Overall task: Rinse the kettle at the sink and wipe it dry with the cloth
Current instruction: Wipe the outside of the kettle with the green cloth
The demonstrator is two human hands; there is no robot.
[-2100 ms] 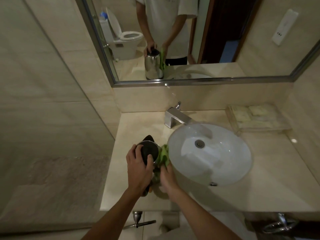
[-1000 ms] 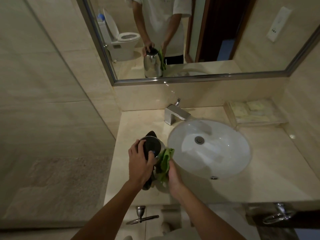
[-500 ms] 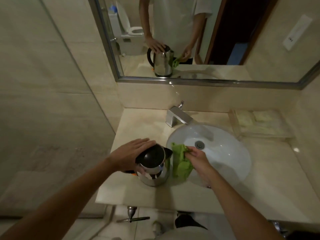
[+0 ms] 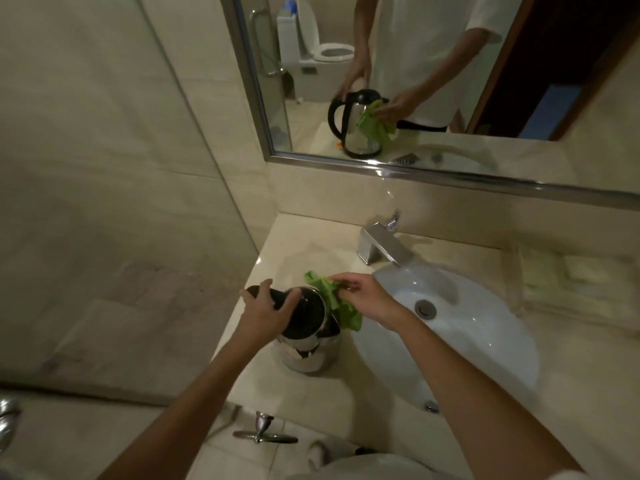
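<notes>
A steel kettle (image 4: pixel 306 355) with a black lid and handle stands upright on the beige counter (image 4: pixel 311 247), just left of the white sink basin (image 4: pixel 485 341). My left hand (image 4: pixel 266 315) lies on top of the kettle, fingers spread over the black lid and handle. My right hand (image 4: pixel 363 297) holds a green cloth (image 4: pixel 337 303) pressed against the kettle's far right side near the rim. The mirror (image 4: pixel 433 81) shows the cloth on the kettle's steel wall.
A chrome faucet (image 4: pixel 381 245) stands behind the basin. A clear tray (image 4: pixel 571 278) with folded items lies at the right. A glass partition (image 4: pixel 190 133) runs along the left. Below the counter edge hangs a chrome handle (image 4: pixel 265 433).
The kettle was turned, so its handle now points left. My left hand shifted on top of the lid. My right hand carried the cloth up and around to the far side.
</notes>
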